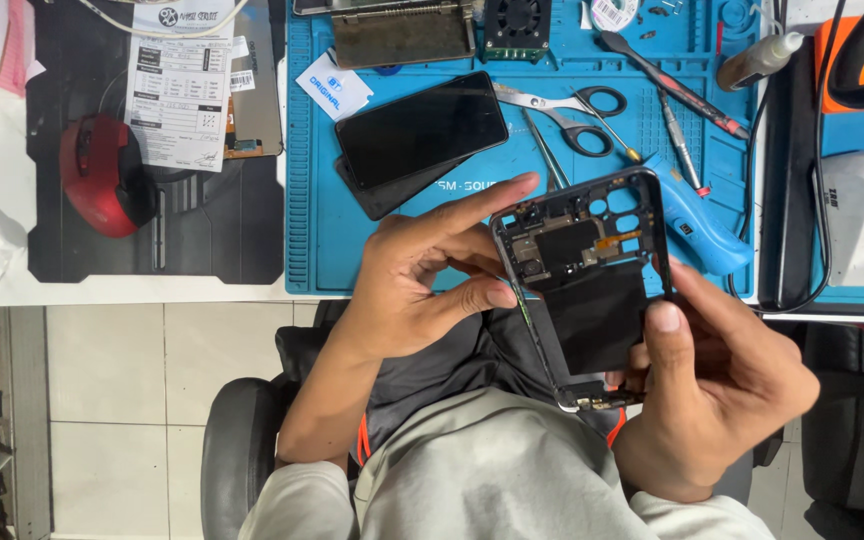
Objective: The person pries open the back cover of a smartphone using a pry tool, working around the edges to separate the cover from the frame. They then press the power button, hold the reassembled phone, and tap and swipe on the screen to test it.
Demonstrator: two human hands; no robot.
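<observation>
opened phone (pixel 592 290) upright, camera end up.

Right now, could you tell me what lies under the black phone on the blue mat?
Under the phone a dark flat panel sticks out on the mat; its covered part cannot be seen.

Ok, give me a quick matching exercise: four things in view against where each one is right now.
Things:
1. opened phone
2. scissors
3. red mouse
4. black screen panel

Places:
A. on the dark pad, far left
B. flat on the blue mat, left of the scissors
C. held in both hands, left hand and right hand
D. on the blue mat, above the phone

Pairs: 1-C, 2-D, 3-A, 4-B
</observation>
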